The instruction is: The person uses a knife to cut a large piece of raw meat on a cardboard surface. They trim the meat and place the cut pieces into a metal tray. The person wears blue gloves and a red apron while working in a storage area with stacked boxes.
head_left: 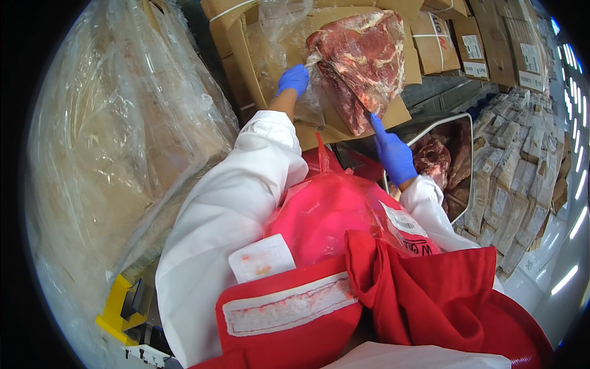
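A large slab of raw red meat (362,64) with pale fat streaks lies over an open cardboard box (249,58). My left hand (293,80), in a blue glove, is closed at the meat's left edge, where a whitish strip meets the fingers. Clear plastic film (312,101) hangs just beside that hand. At the slab's lower tip is my right hand (395,154), also blue-gloved. Its index finger stretches forward against the meat, while the other fingers curl under. Whatever those curled fingers hold is hidden; a thin dark line runs from the fingertip along the meat.
Right of my right hand, a pale-rimmed container (471,154) holds more raw meat (433,161). A tall plastic-wrapped stack (129,123) stands on the left. Strapped cartons (433,43) line the back, and wrapped boxes (513,160) are stacked at the right. Something yellow (120,307) sits at lower left.
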`<act>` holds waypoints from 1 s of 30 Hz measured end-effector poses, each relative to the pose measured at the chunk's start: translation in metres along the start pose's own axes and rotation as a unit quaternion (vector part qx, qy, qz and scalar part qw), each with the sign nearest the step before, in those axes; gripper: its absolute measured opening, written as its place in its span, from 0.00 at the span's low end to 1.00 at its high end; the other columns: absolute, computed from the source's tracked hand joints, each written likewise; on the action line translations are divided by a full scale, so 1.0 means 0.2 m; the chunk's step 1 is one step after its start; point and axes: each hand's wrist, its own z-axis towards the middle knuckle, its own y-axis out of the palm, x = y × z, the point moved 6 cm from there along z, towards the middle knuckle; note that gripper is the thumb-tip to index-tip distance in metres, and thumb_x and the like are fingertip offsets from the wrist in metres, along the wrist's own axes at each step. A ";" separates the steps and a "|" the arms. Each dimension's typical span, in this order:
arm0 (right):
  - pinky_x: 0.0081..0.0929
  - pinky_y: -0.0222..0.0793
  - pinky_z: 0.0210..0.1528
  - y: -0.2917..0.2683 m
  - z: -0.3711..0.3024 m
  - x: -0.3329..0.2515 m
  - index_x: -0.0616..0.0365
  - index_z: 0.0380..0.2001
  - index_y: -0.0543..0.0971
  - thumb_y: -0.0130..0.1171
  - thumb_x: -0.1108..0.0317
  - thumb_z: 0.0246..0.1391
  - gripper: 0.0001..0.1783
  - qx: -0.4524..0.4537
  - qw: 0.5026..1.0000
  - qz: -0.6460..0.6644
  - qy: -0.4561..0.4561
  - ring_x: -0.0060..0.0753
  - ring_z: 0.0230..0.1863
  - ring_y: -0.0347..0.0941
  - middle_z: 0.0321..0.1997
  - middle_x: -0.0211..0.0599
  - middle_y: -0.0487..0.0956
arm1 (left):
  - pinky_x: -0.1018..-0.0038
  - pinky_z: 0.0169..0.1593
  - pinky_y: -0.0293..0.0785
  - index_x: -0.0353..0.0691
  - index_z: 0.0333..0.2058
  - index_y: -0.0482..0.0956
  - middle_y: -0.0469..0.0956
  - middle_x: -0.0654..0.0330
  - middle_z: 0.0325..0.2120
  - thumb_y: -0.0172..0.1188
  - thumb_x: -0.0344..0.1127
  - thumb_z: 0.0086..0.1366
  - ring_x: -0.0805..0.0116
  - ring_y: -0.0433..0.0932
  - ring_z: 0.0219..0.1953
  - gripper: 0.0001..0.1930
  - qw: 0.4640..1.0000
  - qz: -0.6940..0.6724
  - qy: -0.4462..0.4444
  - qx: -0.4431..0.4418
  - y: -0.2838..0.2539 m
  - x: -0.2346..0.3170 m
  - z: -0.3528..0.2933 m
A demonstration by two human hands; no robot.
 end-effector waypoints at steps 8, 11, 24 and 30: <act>0.47 0.69 0.30 -0.13 -0.09 -0.07 0.37 0.64 0.51 0.45 0.67 0.56 0.32 0.021 0.999 -0.001 -0.025 0.54 0.28 0.74 0.29 0.52 0.76 | 0.57 0.50 0.66 0.43 0.40 0.75 0.73 0.48 0.44 0.40 0.42 0.60 0.46 0.71 0.47 0.17 0.999 0.000 -0.030 -0.029 0.07 0.01 0.04; 0.47 0.69 0.30 -0.15 -0.08 -0.07 0.40 0.64 0.51 0.45 0.68 0.55 0.33 -0.005 1.000 -0.019 -0.017 0.53 0.27 0.74 0.28 0.53 0.75 | 0.56 0.50 0.66 0.44 0.40 0.75 0.73 0.49 0.45 0.40 0.43 0.60 0.46 0.71 0.47 0.18 0.999 -0.018 -0.045 -0.007 0.08 -0.04 0.05; 0.45 0.70 0.28 -0.15 -0.07 -0.15 0.40 0.65 0.48 0.49 0.75 0.44 0.44 -0.024 0.998 -0.063 -0.005 0.53 0.27 0.74 0.28 0.53 0.74 | 0.57 0.50 0.65 0.43 0.39 0.75 0.73 0.47 0.44 0.40 0.44 0.59 0.45 0.70 0.47 0.18 0.999 -0.038 -0.026 -0.027 0.08 -0.03 0.03; 0.44 0.69 0.29 -0.29 -0.01 -0.24 0.44 0.64 0.49 0.48 0.73 0.46 0.40 -0.051 0.993 -0.100 -0.025 0.53 0.27 0.74 0.27 0.51 0.75 | 0.58 0.51 0.65 0.42 0.41 0.74 0.72 0.47 0.46 0.40 0.45 0.60 0.46 0.70 0.49 0.19 0.999 -0.038 -0.018 -0.027 0.11 -0.01 0.02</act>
